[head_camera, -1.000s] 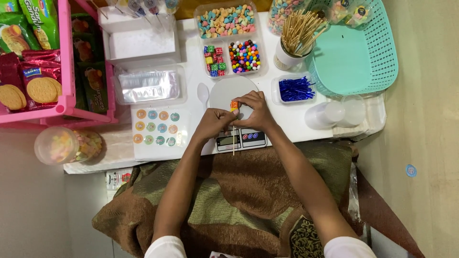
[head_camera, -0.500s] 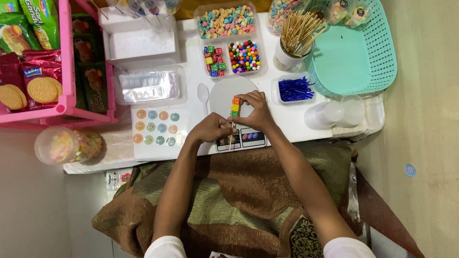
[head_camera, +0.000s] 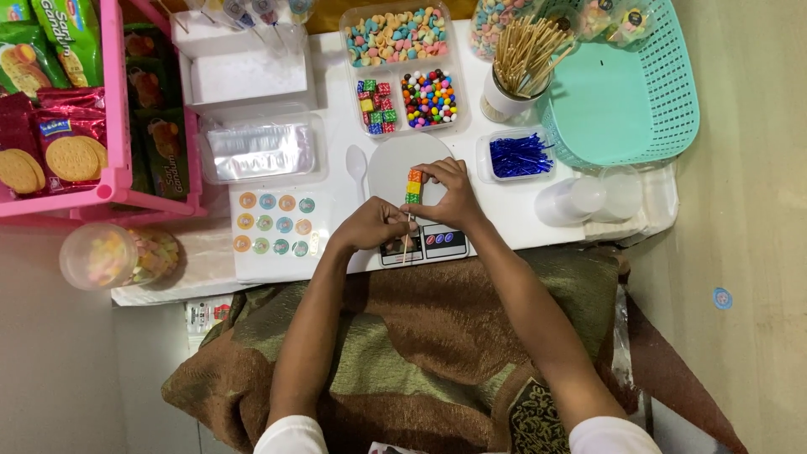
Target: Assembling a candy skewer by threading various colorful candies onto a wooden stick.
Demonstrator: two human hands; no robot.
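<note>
The skewer stood over the kitchen scale on the worktop, left hand fingers pinching its shaft, right hand fingers closed on its stacked candy cubes.

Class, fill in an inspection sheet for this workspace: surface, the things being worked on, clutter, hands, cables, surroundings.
Surface: low white table, crowded.
Job's things: wooden skewer threaded with stacked cube candies, held over a kitchen scale.
Clutter: divided candy tray, cup of skewers, box of blue sticks, sticker sheet, white spoon, teal basket.
Hands: left hand grips the skewer; right hand pinches the cubes.
Cables: nothing seen.
Surroundings: pink rack with snack packets, candy jar, brown cloth over the lap.
</note>
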